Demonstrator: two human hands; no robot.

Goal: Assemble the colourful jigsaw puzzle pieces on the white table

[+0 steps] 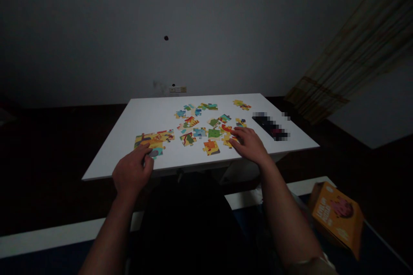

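Note:
Joined jigsaw pieces with a yellow picture lie near the left front of the white table. My left hand rests at their near edge, its fingertips on the pieces and its thumb apart. On the right, my right hand is palm down with fingers spread, its tips touching a yellow jigsaw piece. A red and yellow piece lies by its index finger. Loose pieces between the hands include an orange one, a green one and a blue one.
More jigsaw pieces lie farther back, among them a green strip and a yellow pair. A dark, partly pixelated object is at the right. An orange puzzle box sits low on the right, beside my forearm.

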